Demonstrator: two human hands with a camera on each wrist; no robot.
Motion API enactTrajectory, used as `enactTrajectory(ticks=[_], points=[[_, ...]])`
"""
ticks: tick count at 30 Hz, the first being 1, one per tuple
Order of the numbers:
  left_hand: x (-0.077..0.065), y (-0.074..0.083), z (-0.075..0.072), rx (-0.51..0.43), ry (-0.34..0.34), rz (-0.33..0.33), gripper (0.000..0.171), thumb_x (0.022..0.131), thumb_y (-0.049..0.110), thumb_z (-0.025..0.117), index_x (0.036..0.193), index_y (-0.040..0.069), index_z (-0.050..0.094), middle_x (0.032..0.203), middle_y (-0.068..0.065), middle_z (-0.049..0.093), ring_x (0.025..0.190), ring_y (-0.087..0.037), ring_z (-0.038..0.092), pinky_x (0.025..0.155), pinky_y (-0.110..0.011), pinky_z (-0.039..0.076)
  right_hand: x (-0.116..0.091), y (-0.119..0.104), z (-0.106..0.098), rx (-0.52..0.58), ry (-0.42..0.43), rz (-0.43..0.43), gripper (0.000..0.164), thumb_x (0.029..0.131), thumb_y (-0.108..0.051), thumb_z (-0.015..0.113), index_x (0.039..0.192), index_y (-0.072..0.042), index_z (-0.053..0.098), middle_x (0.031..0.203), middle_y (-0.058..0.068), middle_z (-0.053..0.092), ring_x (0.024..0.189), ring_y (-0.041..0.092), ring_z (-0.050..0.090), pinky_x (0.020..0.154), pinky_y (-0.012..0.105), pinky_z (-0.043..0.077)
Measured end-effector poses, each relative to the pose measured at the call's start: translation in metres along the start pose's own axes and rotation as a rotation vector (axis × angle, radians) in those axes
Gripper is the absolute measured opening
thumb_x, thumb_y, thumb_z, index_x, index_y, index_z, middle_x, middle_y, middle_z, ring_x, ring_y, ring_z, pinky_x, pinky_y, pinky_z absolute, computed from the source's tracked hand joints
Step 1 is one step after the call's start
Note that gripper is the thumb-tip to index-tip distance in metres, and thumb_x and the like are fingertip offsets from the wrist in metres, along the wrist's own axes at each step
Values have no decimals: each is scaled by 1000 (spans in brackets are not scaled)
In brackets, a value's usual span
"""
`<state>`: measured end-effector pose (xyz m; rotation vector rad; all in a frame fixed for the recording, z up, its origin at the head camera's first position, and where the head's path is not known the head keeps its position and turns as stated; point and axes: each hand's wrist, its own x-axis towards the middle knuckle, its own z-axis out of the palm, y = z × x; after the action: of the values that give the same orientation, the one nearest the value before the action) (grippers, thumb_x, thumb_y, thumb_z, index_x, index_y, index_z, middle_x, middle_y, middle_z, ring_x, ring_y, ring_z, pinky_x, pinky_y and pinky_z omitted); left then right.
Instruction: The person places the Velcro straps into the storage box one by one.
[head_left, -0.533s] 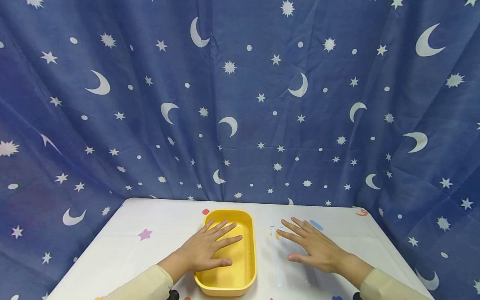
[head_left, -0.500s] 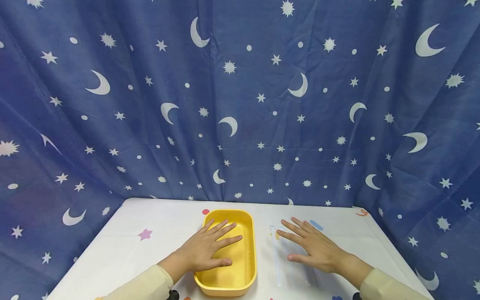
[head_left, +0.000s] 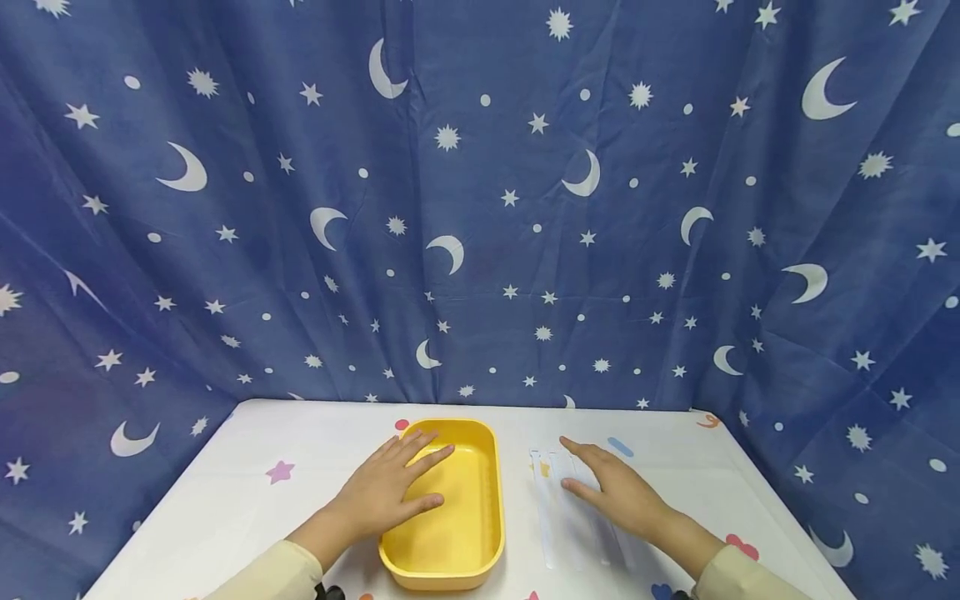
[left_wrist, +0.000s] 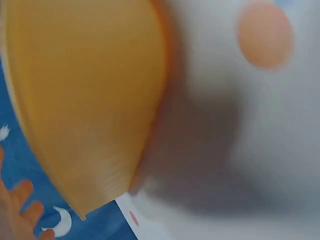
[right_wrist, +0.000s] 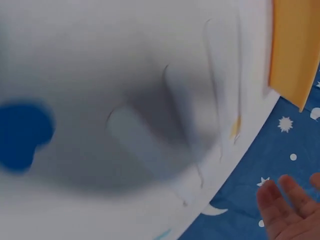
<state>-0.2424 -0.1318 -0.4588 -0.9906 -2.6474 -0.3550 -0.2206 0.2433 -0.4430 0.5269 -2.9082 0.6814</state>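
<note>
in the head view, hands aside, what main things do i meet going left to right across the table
Pink star print → yellow tray → pale thin strips → pinkish-red print.

The left hand (head_left: 378, 492) hides some of the left rim of the yellow box (head_left: 442, 581), and the right hand (head_left: 626, 498) covers bits of the see-through strips (head_left: 542, 510). The head view's bottom edge chops off the sleeves (head_left: 270, 575) and the front of the tabletop (head_left: 210, 500). From the left wrist, the orange dot (left_wrist: 265, 35) looks fuzzy. From the right wrist, the blurry blue shape (right_wrist: 22, 135) gets cut off.
</note>
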Motion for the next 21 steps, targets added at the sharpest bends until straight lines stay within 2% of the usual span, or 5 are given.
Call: enactTrajectory(ticks=[5,9,15,21], points=[[-2,-6,-2,-78,67,-206,66,95,63,46,152,32,37,154,-5,42,139,-33,41,112,-58,38,6,-6,9,113,54,82,62,93,-46,63,146,-17,49,125,6,65,104,20,63,87,37,57],[-3,-10,-4,-118,89,-275,64,96,60,48,153,33,35,154,-5,41,140,-32,39,111,-60,38,11,-9,13,148,67,111,58,92,-40,67,143,-14,52,122,8,66,98,19,65,82,37,58],[-7,-12,-4,-226,62,-382,63,98,56,47,154,29,34,155,-6,40,140,-35,40,108,-64,39,17,-10,20,176,70,167,54,92,-32,69,140,-10,55,118,9,68,91,16,66,75,36,58],[-9,-13,-2,-333,35,-519,64,98,60,43,154,31,31,148,-14,46,133,-41,46,98,-69,43,16,-9,28,181,45,209,58,89,-36,71,136,-6,57,113,9,70,84,13,64,67,31,57]])
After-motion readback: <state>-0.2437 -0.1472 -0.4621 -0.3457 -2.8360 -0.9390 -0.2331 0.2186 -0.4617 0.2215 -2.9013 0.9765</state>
